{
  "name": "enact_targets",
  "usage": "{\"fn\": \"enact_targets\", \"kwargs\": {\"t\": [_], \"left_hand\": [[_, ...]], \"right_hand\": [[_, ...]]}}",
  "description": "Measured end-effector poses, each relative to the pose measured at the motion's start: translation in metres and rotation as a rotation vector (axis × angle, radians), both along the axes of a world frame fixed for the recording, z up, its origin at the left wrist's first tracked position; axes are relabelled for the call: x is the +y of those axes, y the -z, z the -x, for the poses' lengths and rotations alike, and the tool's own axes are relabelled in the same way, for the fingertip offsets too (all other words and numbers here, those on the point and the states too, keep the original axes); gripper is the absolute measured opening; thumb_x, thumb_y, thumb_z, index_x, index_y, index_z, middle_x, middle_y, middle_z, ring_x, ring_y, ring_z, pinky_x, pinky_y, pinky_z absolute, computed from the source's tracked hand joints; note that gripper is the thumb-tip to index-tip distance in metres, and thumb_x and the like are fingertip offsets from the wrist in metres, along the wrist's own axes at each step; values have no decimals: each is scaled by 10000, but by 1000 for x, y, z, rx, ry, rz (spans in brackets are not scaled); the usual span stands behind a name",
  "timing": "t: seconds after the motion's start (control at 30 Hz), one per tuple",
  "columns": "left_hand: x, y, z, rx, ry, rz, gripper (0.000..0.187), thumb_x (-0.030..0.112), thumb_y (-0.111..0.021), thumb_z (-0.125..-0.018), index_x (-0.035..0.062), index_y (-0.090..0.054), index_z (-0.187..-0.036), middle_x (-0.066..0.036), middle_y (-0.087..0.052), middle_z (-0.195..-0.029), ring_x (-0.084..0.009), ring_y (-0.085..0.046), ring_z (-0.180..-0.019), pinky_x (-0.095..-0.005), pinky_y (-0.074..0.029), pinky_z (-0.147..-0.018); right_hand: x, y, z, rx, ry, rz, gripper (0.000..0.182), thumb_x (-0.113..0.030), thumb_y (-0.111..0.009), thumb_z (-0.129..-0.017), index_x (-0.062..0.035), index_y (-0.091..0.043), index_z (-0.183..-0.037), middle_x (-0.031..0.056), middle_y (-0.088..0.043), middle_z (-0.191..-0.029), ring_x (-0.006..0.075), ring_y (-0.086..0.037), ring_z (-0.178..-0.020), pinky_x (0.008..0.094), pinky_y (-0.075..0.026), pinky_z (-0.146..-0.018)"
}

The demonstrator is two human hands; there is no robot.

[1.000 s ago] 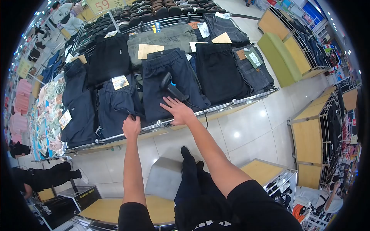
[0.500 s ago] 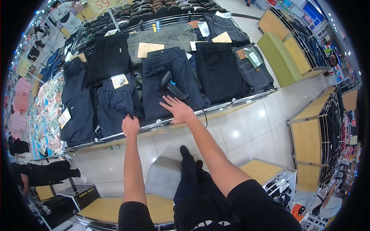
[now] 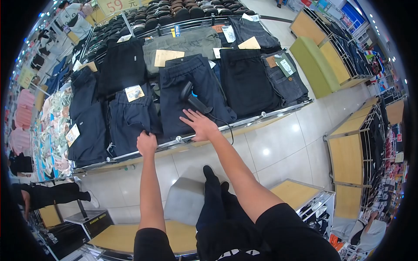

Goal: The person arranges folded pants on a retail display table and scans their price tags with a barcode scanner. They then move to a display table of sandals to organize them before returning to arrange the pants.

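Note:
My left hand (image 3: 146,142) is closed on the lower edge of folded dark shorts (image 3: 130,116) at the front of the rack. A tan and white tag (image 3: 134,92) lies on their waistband. My right hand (image 3: 200,125) rests with spread fingers on dark navy trousers (image 3: 174,111) beside them. Just above its fingertips, a black handheld scanner (image 3: 193,99) lies on the navy trousers, its cable hanging over the metal rail.
Folded black trousers (image 3: 248,82) and grey jeans (image 3: 285,80) lie to the right. A green bench (image 3: 314,67) stands beyond the rack. Near my feet is a grey stool (image 3: 185,201). A person in black trousers (image 3: 52,195) is at the lower left.
Both hands keep their places on the garments. The view has shifted very slightly.

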State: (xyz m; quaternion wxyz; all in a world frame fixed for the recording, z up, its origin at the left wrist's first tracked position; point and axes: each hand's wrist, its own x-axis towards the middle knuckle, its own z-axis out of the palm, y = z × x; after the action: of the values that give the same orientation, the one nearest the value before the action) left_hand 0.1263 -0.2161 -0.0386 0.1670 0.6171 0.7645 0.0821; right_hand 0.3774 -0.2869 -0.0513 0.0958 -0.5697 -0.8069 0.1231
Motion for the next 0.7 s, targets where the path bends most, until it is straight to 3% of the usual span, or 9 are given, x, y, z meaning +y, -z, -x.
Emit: {"fn": "enact_targets", "kwargs": {"t": [0.3, 0.5, 0.57, 0.6, 0.67, 0.7], "left_hand": [[-1, 7, 1, 9, -8, -71, 328, 252, -563, -843, 17, -694, -1031, -239, -690, -1008, -421, -655, -977, -484, -516, -872], [-2, 4, 1, 4, -2, -74, 315, 257, -563, -836, 19, -700, -991, -238, -694, -978, -424, -658, -952, -487, -518, -857], [-1, 3, 0, 2, -10, -68, 318, 259, -563, -835, 19, -700, -992, -239, -693, -981, -423, -658, -953, -487, -517, -857], [-1, 4, 0, 11, -9, -81, 321, 259, -563, -834, 17, -700, -994, -239, -693, -981, -423, -657, -955, -487, -517, -858], [-2, 3, 1, 18, -9, -93, 323, 259, -563, -833, 15, -700, -996, -239, -693, -982, -423, -657, -956, -486, -517, -858], [-2, 1, 0, 9, -16, -86, 324, 257, -563, -832, 14, -700, -997, -238, -693, -982, -422, -657, -958, -486, -516, -859]], "right_hand": [[-1, -13, 2, -41, -6, -16, 1011, -359, -782, -664, -157, -295, -1528, 143, -94, -1631, 320, -189, -1484, 425, -246, -1195], [-5, -17, 2, -71, -11, -94, 1029, -404, -778, -659, -148, -295, -1531, 129, -52, -1640, 293, -107, -1506, 422, -168, -1219], [-4, -19, 3, -97, 7, -110, 1040, -458, -774, -652, -164, -301, -1531, 124, -55, -1640, 294, -86, -1509, 503, -120, -1216], [-4, -20, 4, -97, 8, -114, 1040, -458, -774, -652, -164, -301, -1531, 124, -55, -1640, 294, -86, -1509, 503, -120, -1216], [-5, -21, 4, -138, 44, -71, 1042, -506, -771, -646, -183, -319, -1527, 124, -62, -1639, 304, -73, -1509, 603, -86, -1187], [-6, -22, 4, -141, 42, -71, 1042, -506, -771, -646, -183, -319, -1527, 124, -62, -1639, 304, -73, -1509, 603, -86, -1187]]}}
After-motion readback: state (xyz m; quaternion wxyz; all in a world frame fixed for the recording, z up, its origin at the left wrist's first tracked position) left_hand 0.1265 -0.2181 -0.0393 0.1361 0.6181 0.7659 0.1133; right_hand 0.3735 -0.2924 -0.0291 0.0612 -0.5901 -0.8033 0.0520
